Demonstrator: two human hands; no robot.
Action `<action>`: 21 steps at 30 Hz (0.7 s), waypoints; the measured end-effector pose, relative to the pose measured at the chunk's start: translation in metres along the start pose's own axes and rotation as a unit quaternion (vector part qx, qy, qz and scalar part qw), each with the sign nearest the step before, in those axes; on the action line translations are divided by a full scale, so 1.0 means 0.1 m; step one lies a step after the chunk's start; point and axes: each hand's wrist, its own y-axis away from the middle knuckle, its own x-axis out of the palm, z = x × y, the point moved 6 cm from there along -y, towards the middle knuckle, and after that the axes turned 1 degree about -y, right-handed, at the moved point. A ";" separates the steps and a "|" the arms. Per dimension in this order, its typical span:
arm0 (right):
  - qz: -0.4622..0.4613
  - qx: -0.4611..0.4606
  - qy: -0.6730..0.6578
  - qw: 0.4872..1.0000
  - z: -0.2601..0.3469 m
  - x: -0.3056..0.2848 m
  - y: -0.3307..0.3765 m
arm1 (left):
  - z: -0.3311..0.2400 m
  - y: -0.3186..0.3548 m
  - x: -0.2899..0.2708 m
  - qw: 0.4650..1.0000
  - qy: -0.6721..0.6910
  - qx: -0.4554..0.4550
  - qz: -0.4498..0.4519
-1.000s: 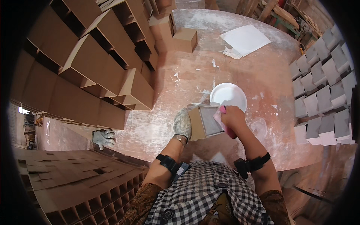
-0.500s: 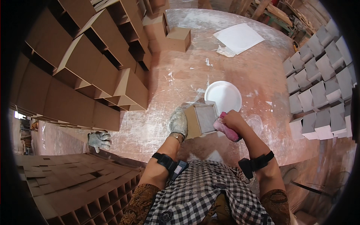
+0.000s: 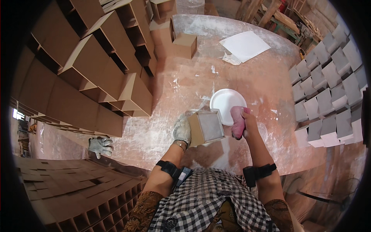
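My left hand (image 3: 181, 130), in a grey work glove, grips the left side of a small open cardboard box (image 3: 208, 127) with a pale grey inside, held just above the table. Right of the box, my bare right hand (image 3: 247, 120) is closed around a pink sponge-like pad (image 3: 237, 121). The pad sits close to the box's right wall; I cannot tell whether it touches it. A white round plate (image 3: 225, 103) lies on the table just behind the box and the pad.
The round pinkish table (image 3: 185, 89) is smeared white. Open brown cardboard boxes (image 3: 100, 65) are stacked at left, grey-white boxes (image 3: 328, 81) at right. A white sheet (image 3: 244, 45) lies at the far side, a loose glove (image 3: 99, 145) at the left edge, flat cardboard dividers (image 3: 73, 189) lower left.
The box has turned in my left hand so its open side faces up more squarely. My right hand with the pink pad has shifted from the box's top to its right side.
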 end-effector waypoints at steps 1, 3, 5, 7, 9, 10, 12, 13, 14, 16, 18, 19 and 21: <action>-0.005 0.031 -0.092 0.995 -0.06 -0.08 -0.01 | 0.10 -0.04 0.07 0.995 0.102 -0.006 0.022; 0.031 0.037 -0.146 0.988 -0.08 -0.09 0.10 | 0.29 -0.08 0.17 0.964 0.260 0.020 0.053; 0.058 0.034 -0.196 0.978 -0.24 -0.24 0.03 | 0.40 -0.09 0.27 0.906 0.414 -0.031 0.081; 0.037 0.047 -0.188 0.980 -0.32 -0.30 0.09 | -0.14 0.42 0.05 0.780 0.579 -0.210 0.109; 0.020 0.068 -0.176 0.982 -0.35 -0.17 0.24 | -0.04 0.38 0.05 0.720 0.651 -0.194 0.142; 0.018 0.074 -0.173 0.982 -0.38 -0.13 0.28 | 0.01 0.38 0.06 0.687 0.685 -0.185 0.159; 0.016 0.083 -0.166 0.983 -0.39 -0.05 0.34 | 0.00 0.46 0.06 0.664 0.692 -0.183 0.214; 0.021 0.082 -0.161 0.983 -0.38 0.02 0.38 | -0.02 0.50 0.05 0.652 0.695 -0.182 0.241; 0.023 0.079 -0.155 0.985 -0.37 0.06 0.42 | -0.11 0.57 0.01 0.639 0.705 -0.172 0.257; 0.024 0.058 -0.117 0.991 -0.34 0.05 0.41 | -0.36 0.78 -0.11 0.609 0.722 -0.153 0.290; 0.026 0.026 -0.055 0.998 -0.32 0.05 0.39 | -0.43 0.91 -0.23 0.622 0.725 -0.143 0.258; 0.021 0.016 -0.027 0.999 -0.28 0.04 0.39 | -0.43 0.94 -0.26 0.628 0.726 -0.138 0.242; 0.013 0.000 0.030 0.999 -0.11 0.16 0.48 | -0.36 0.94 -0.26 0.640 0.721 -0.135 0.230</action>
